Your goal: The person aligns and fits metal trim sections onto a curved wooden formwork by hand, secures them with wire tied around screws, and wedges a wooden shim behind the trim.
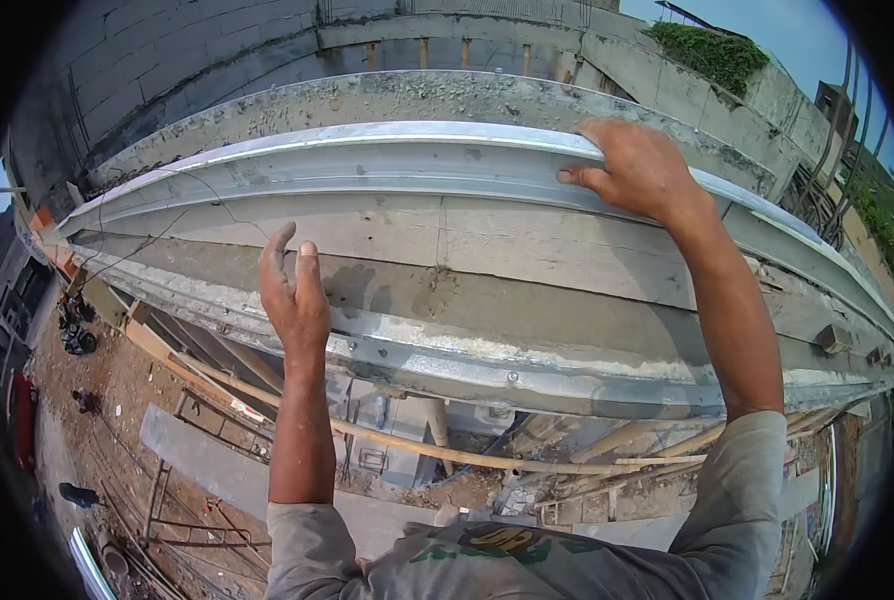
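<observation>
Galv. metal channel [417, 165] gripped at top edge by R hand [639, 165]; L hand [298, 292] half-open, empty. Being steadied, prob.; L grip likely needed next.

Your upper metal rail [387, 165] is silvery grey with a whiter top edge; your lower metal rail [437, 370] is silver, blotched with chalky white. The board [547, 240] before you is pale grey-brown, the cement strip [537, 315] darker grey. Your grey shirt [527, 565] bears a green, black and yellow print. You have a yellow-tan bamboo pole [527, 464] below and green plants [712, 55] beyond.
</observation>
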Demonstrator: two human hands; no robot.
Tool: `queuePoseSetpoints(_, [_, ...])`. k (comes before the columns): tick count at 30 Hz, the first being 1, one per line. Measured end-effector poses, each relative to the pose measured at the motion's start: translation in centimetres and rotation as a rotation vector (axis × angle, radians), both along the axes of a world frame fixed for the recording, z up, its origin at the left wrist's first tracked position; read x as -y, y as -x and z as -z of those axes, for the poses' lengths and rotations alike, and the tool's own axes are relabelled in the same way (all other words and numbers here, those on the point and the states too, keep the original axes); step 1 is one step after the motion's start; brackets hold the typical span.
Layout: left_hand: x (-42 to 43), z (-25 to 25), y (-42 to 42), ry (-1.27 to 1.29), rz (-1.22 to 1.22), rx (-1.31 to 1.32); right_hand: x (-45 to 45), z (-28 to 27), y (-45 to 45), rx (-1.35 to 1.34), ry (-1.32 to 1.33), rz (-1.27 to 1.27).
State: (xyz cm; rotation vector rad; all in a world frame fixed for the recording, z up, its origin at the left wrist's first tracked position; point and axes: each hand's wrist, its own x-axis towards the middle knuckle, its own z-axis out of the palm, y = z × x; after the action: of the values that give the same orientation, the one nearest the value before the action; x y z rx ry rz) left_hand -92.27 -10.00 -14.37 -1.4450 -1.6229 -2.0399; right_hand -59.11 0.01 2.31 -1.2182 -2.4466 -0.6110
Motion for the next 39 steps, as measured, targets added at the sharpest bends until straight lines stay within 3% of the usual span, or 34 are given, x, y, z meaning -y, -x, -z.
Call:
queuePoseSetpoints(1, [-0.7, -0.4, -0.3, -0.015, 0.094, 0.165, -0.4, 0.2, 0.4, -0.031, 0.048, 0.001])
queuePoseSetpoints(3, [-3.4, -1.0, 1.3, -0.086, 0.032, 0.207, -0.4, 0.8, 2.0, -0.082, 0.076, -0.096])
queuePoseSetpoints(4, [-4.7, -0.9, 4.1, 0.049, -0.047, 0.247, 0.4, 0.4, 2.6, -0.085, 0.094, -0.157])
queuePoseSetpoints(12, [-11.1, -3.2, 5.0, 0.061, -0.005, 0.557, -0.9, 1.0, 4.9, -0.223, 0.072, -0.053])
queuePoseSetpoints(16, [-15.2, -2.8, 7.1, 0.045, -0.307, 0.441, -1.5, 1.0, 5.3, -0.263, 0.061, -0.015])
queuePoseSetpoints(19, [-15.0, -3.9, 6.8, 0.171, -0.327, 0.485, -1.4, 0.6, 5.2, -0.262, 0.073, -0.012])
queuePoseSetpoints(22, [-15.8, -3.9, 7.3, 0.131, -0.357, 0.512, -1.2, 0.4, 5.4, -0.272, 0.083, 0.038])
queuePoseSetpoints(30, [-16.1, -3.9, 7.0, 0.257, -0.619, 0.346, -0.7, -0.6, 4.9, -0.23, 0.17, 0.035])
queuePoseSetpoints(32, [-15.7, -4.4, 5.2, 0.323, -0.677, 0.18, -1.4, 0.1, 5.1, -0.301, 0.14, 0.052])
queuePoseSetpoints(35, [-13.3, -6.1, 2.0, 0.375, -0.564, 0.194, -1.4, 0.1, 5.8, -0.262, 0.141, 0.113])
queuePoseSetpoints(39, [-13.5, -6.0, 1.3, 0.37, -0.547, 0.208, -1.9, 0.6, 6.3, -0.216, -0.064, 0.159])
